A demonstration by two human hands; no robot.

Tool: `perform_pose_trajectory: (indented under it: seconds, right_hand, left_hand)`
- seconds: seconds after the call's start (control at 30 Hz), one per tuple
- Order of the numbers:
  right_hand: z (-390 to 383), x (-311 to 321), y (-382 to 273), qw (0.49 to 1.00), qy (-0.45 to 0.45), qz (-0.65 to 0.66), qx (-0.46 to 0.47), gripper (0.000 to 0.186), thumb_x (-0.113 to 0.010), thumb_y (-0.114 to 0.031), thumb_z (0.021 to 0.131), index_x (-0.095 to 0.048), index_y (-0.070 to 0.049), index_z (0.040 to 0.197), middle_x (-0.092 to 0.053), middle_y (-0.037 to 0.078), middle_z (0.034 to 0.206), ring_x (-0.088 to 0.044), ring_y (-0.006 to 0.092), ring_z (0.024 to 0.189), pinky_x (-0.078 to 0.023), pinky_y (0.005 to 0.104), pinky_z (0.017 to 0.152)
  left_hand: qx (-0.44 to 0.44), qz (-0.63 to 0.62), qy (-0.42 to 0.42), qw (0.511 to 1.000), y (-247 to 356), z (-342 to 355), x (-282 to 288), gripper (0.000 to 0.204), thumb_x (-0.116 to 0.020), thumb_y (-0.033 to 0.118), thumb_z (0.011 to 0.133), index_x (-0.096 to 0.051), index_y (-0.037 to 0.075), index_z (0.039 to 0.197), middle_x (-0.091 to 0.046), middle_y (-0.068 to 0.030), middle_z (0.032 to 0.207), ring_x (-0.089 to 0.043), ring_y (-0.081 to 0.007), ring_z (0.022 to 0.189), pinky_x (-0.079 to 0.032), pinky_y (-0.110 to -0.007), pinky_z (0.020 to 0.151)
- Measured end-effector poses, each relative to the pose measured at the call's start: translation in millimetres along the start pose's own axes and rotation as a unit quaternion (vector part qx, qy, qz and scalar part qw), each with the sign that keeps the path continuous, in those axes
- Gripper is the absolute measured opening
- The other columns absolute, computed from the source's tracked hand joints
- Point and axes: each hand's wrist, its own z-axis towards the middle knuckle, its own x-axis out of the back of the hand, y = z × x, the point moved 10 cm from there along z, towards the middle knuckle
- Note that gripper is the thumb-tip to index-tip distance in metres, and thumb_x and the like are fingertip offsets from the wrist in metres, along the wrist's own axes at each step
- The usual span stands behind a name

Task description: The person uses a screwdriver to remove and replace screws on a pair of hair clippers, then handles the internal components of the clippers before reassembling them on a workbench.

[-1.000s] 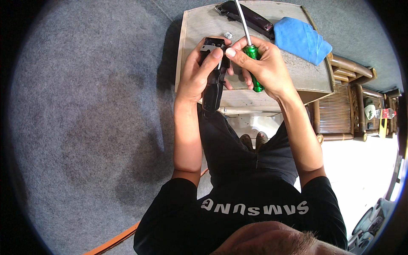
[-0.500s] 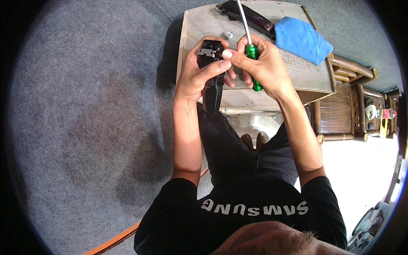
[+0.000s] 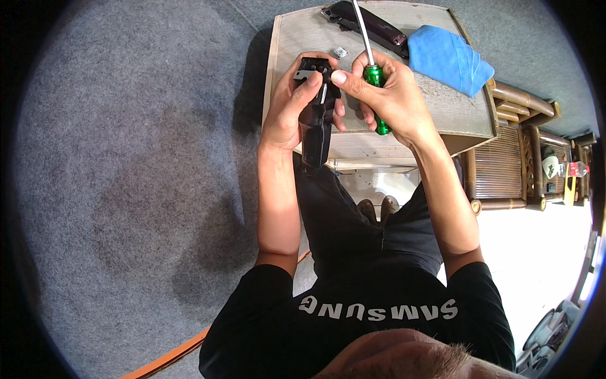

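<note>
My left hand (image 3: 285,104) is wrapped round a black hair clipper (image 3: 317,136), its head pointing away from me. The left thumb presses on the silver metal plate (image 3: 304,74) near the head. In my right hand (image 3: 401,95) is a screwdriver (image 3: 375,77) with a green handle, its steel shaft pointing up and away. My right thumb and a fingertip touch the right side of the clipper's head; whether they pinch a small part there I cannot tell.
Under my hands stands a pale wooden table (image 3: 287,38). On it lie a second, dark maroon clipper (image 3: 372,25), a small silvery piece (image 3: 341,52) and a folded blue cloth (image 3: 448,60). Bamboo furniture (image 3: 502,167) stands to the right, and an orange strip (image 3: 167,355) runs along the floor.
My left thumb has moved from the clipper's body up onto the metal plate. The clipper's head has turned slightly; my right hand and the screwdriver stay almost in place.
</note>
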Motion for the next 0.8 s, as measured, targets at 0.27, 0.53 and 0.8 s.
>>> perform_pose_trajectory:
  seconds: [0.27,0.53,0.8]
  right_hand:
    - [1,-1,0,1.0,-0.01,-0.014,-0.004,0.031,-0.083,-0.027,0.095,-0.06,-0.008,0.087,-0.055,-0.004,0.058,-0.049,0.0036,0.042,-0.034,0.0206,0.037]
    - [1,-4,-1,0.998,-0.004,-0.069,0.011,0.033,-0.071,-0.033,0.102,-0.057,-0.003,0.102,-0.063,0.002,0.068,-0.049,0.0064,0.043,-0.036,0.0239,0.038]
    - [-18,40,-22,0.999,-0.021,-0.006,0.036,0.036,-0.056,-0.01,0.106,-0.042,-0.002,0.138,-0.055,0.007,0.089,-0.058,0.0128,0.067,-0.044,0.0283,0.047]
  left_hand:
    - [0.008,0.031,0.024,0.999,-1,2,7,0.032,-0.069,0.025,0.101,-0.06,0.001,0.121,-0.067,-0.0117,0.092,-0.07,-0.0194,0.068,-0.064,-0.037,0.053]
    - [0.05,-0.001,0.056,0.997,-6,3,14,0.032,-0.069,0.029,0.099,-0.061,0.002,0.116,-0.066,-0.012,0.092,-0.069,-0.0191,0.067,-0.064,-0.038,0.051]
    - [0.055,-0.017,0.091,0.994,-7,6,16,0.03,-0.068,0.028,0.099,-0.062,0.005,0.116,-0.067,-0.0115,0.093,-0.068,-0.0192,0.067,-0.062,-0.038,0.049]
